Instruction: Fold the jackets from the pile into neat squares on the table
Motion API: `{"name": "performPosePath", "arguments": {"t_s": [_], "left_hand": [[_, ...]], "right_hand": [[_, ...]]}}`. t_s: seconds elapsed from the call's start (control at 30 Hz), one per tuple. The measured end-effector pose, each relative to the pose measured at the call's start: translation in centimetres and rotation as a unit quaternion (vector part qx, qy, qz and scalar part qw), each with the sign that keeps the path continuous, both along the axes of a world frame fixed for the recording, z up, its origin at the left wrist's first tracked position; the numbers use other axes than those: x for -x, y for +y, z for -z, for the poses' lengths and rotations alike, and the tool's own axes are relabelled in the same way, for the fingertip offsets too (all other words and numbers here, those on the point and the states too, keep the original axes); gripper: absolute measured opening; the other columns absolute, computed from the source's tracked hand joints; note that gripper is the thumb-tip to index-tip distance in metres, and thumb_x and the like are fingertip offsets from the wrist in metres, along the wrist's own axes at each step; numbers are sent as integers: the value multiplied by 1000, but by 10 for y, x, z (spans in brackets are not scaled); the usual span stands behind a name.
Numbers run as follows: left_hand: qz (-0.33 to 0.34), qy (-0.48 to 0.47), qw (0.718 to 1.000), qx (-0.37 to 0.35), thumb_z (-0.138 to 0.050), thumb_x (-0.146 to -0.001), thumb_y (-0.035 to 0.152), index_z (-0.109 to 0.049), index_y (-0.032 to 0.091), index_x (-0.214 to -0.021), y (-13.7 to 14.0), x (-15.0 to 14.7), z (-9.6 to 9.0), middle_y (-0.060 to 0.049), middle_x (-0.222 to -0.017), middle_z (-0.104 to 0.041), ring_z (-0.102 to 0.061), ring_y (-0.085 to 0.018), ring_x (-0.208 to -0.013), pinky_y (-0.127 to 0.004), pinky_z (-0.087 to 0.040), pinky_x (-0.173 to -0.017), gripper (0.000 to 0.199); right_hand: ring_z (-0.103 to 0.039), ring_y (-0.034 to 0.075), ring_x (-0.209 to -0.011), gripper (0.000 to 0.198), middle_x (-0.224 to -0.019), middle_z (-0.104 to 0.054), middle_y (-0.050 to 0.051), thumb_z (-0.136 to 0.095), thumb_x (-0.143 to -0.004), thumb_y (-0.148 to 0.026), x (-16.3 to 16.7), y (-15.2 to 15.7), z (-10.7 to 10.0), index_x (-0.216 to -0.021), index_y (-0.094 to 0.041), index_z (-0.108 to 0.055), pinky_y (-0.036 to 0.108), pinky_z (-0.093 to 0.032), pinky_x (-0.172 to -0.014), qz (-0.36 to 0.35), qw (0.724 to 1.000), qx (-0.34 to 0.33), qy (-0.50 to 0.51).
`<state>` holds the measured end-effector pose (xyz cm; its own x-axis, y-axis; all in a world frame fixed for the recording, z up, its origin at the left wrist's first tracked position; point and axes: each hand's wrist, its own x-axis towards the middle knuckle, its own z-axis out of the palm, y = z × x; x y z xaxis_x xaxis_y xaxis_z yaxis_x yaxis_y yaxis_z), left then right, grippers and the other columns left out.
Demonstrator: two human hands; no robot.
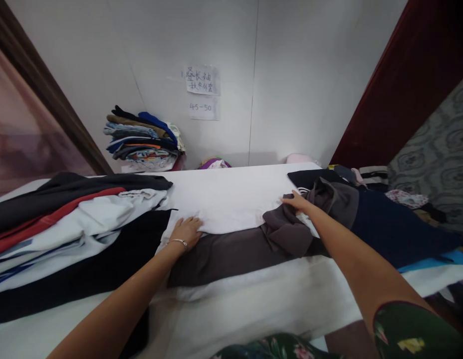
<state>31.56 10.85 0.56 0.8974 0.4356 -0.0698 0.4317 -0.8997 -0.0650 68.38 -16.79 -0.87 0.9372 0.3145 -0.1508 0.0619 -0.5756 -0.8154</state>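
A dark grey garment (224, 259) lies stretched across the white table (231, 192), with its right part bunched up in loose folds. Flat on its upper left edge rests my left hand (186, 232), fingers spread and a bracelet at the wrist. My right hand (297, 202) pinches the bunched cloth at the garment's right end. More grey cloth (334, 202) lies rumpled just beyond that hand; I cannot tell whether it belongs to the same garment. White cloth (261, 294) lies along the near side.
Layered clothes in black, red and white (89, 214) cover the left side. A tall stack of folded clothes (145, 137) stands at the back left. Navy clothing (396, 224) is piled on the right. Two handwritten paper signs (203, 92) hang on the wall (299, 75).
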Motion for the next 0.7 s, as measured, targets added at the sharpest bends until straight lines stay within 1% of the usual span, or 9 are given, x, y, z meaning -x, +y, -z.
{"name": "performPosePath", "arguments": {"t_s": [0.07,0.13,0.2,0.27,0.37,0.47,0.53,0.63,0.7], "left_hand": [[-5,8,1000,2,-44,-85,23,-57,19,-126,-1,-2,-3,-10,-140,-51,-40,-28,-133,-51,-25,-110,43],[-8,3,1000,-5,-43,-85,20,-57,18,-126,0,-3,-6,-11,-140,-51,-40,-28,-133,-51,-25,-109,43],[-12,-16,1000,-20,-41,-86,19,-57,19,-126,3,-2,-7,-11,-140,-51,-41,-27,-132,-51,-26,-108,43],[-7,-24,999,-34,-42,-85,19,-58,20,-125,6,0,-6,-11,-138,-52,-41,-28,-132,-52,-27,-107,43],[13,-8,999,-35,-47,-82,17,-58,23,-125,8,4,-1,-10,-140,-51,-39,-28,-133,-53,-26,-107,45],[22,-7,999,-34,-48,-80,16,-57,24,-126,9,7,5,-9,-141,-49,-38,-28,-134,-53,-24,-109,47],[23,-13,999,-33,-48,-80,16,-58,24,-126,9,6,6,-10,-141,-49,-38,-28,-134,-53,-25,-108,47],[18,-19,999,-33,-48,-81,16,-58,24,-126,9,5,8,-10,-141,-49,-38,-29,-134,-54,-24,-108,46],[15,-20,999,-37,-48,-81,16,-57,24,-126,10,5,9,-10,-142,-49,-38,-28,-134,-54,-23,-108,47]], "right_hand": [[-63,30,-100,89,-119,-64,15,-82,-52,-21,2,2,-3,-135,-16,-49,38,-51,-84,-27,997,54,-49],[-57,29,-113,79,-126,-61,14,-73,-60,-13,1,3,-8,-135,-17,-50,35,-45,-96,-31,990,90,-101],[-51,25,-122,67,-132,-56,12,-59,-72,-12,-4,1,-12,-138,-16,-46,31,-39,-102,-10,984,111,-139],[-50,25,-124,59,-133,-55,15,-49,-79,-14,-10,-4,-13,-138,-11,-46,31,-39,-102,16,977,142,-155],[-55,28,-118,50,-126,-59,19,-45,-82,-17,-16,-10,-10,-130,-4,-53,33,-42,-98,28,969,196,-149],[-58,27,-114,47,-123,-62,16,-47,-80,-17,-20,-13,-9,-124,-9,-59,31,-45,-93,-5,960,240,-148],[-58,27,-113,52,-128,-59,15,-50,-77,-17,-22,-12,-15,-129,-13,-56,32,-46,-91,-35,951,265,-157],[-54,29,-119,60,-137,-52,14,-54,-76,-20,-25,-2,-27,-136,-19,-50,36,-44,-94,-76,935,298,-179],[-51,29,-122,52,-137,-52,12,-55,-79,-23,-26,11,-33,-131,-22,-55,38,-42,-97,-103,924,316,-189]]}}
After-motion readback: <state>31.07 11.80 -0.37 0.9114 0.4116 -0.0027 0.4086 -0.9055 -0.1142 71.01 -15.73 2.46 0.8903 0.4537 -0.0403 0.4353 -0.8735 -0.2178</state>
